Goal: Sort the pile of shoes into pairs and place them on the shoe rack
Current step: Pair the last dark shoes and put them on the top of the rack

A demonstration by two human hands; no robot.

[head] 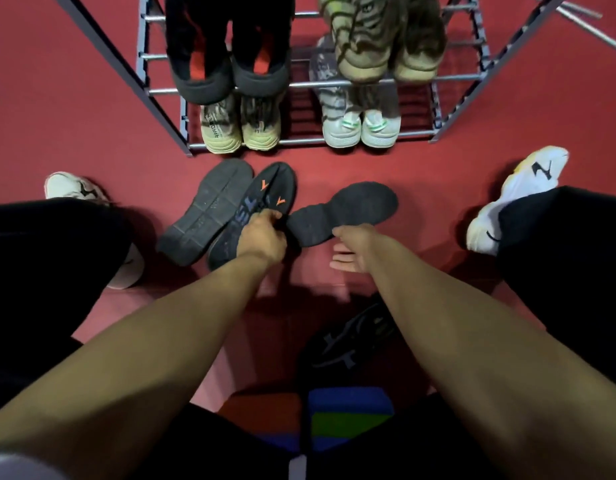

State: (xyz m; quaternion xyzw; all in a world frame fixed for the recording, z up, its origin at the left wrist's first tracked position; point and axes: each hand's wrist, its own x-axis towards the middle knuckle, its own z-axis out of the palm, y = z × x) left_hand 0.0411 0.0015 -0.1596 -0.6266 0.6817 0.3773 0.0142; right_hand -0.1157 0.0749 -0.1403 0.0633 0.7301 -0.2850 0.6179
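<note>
Three dark shoes lie sole-up on the red floor in front of the grey shoe rack [299,143]: a plain grey-soled one [202,213], one with orange marks on its sole [265,195], and a black-soled one [348,211] to the right. My left hand [263,237] grips the near side of the orange-marked shoe, fingers closed on its edge. My right hand [348,259] is just below the heel end of the black-soled shoe, palm up, fingers apart, holding nothing. Another dark shoe [351,337] lies upright close to my body, partly under my right forearm.
The rack holds a black pair with orange lining [226,71], a tan pair [386,60] above, a beige pair [239,131] and a white-green pair [362,129] below. My legs in dark trousers and white sneakers [514,199] flank the floor space.
</note>
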